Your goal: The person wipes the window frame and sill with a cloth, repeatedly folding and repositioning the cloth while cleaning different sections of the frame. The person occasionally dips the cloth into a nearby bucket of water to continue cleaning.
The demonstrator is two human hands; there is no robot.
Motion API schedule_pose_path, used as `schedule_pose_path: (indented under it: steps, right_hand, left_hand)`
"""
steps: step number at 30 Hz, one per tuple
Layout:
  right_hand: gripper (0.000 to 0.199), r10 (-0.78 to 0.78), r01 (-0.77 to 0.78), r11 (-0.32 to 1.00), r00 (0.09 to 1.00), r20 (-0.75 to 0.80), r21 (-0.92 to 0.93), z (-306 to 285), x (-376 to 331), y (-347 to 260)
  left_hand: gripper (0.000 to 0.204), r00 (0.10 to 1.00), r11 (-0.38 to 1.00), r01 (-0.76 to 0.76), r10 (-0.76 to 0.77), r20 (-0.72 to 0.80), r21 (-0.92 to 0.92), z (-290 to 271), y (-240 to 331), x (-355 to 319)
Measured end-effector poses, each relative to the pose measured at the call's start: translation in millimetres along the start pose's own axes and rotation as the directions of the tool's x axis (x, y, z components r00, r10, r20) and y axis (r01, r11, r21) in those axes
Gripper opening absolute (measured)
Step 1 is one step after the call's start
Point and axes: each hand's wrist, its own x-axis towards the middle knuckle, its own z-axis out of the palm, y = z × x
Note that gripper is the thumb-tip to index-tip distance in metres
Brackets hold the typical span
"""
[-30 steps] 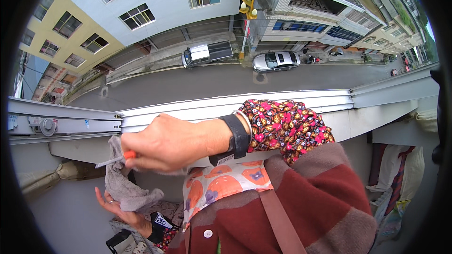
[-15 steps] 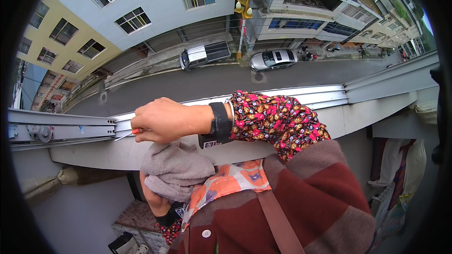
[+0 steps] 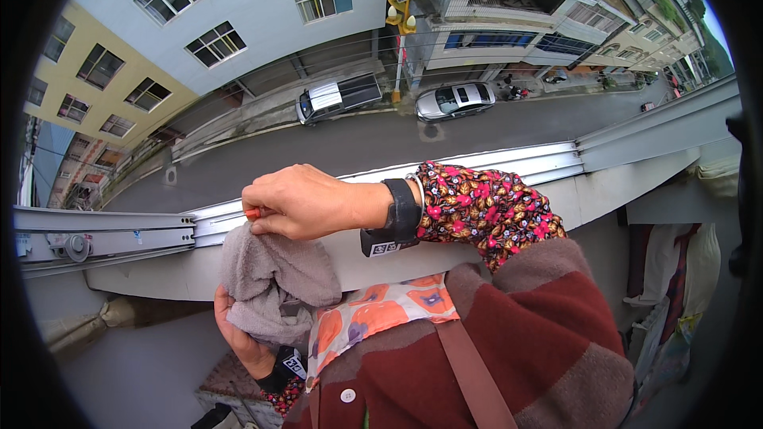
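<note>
My right hand (image 3: 314, 202) reaches across from the right, above the white window track (image 3: 222, 222). Its fingers are closed round a slim screwdriver-like tool (image 3: 253, 214), of which only a bit of orange shows; the rest is hidden by my fingers and the cloth. A grey fluffy cloth (image 3: 274, 270) bunches up just below those fingers, its upper edge by the tool. Holding that cloth from below and the left is my left hand (image 3: 242, 342), its fingers partly covered by the folds.
The pale sill (image 3: 381, 258) curves below the track. Sliding window frames (image 3: 103, 230) stand at the left, with another frame (image 3: 660, 131) at the right. Far below lies a street with a pickup truck (image 3: 342, 98) and a silver car (image 3: 455, 102). Hung cloths (image 3: 675, 262) are at the right.
My right hand has drawn back to the right from the track, and the tool's thin metal shaft has gone out of sight. My left hand has raised the cloth up to it.
</note>
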Motion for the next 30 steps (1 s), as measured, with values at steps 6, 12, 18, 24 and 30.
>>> schedule_pose_path:
  steps: [6, 12, 18, 24, 30]
  right_hand:
    - [0.023, -0.180, 0.182, 0.983, 0.975, -0.131, 0.000, 1.4, 6.0, -39.7]
    - [0.019, -0.159, 0.146, 0.957, 0.987, -0.034, -0.253, 2.6, 19.9, -11.4]
    - [0.028, 0.105, -0.051, 0.911, 0.988, 0.110, -0.410, -11.7, 15.2, 11.0]
    - [0.026, 0.122, -0.008, 0.929, 0.951, 0.285, -0.371, -5.3, -2.2, -4.9]
    - [0.025, 0.065, 0.139, 0.883, 0.909, 0.411, -0.449, 18.7, 1.5, 6.4]
  left_hand:
    - [0.039, 0.998, 0.838, -0.056, 0.026, 0.063, 0.543, 3.0, 14.2, 4.8]
    - [0.053, 0.974, 0.972, 0.163, -0.186, 0.131, 0.168, 42.3, 10.9, -14.1]
    - [0.044, 0.975, 0.959, 0.216, -0.223, -0.021, -0.185, 17.5, -10.9, -10.6]
    - [0.028, 0.973, 0.953, 0.191, -0.215, -0.079, -0.234, 6.2, -21.1, -13.6]
    - [0.034, 0.966, 0.919, 0.220, -0.251, -0.055, -0.327, 14.9, -16.7, -7.1]
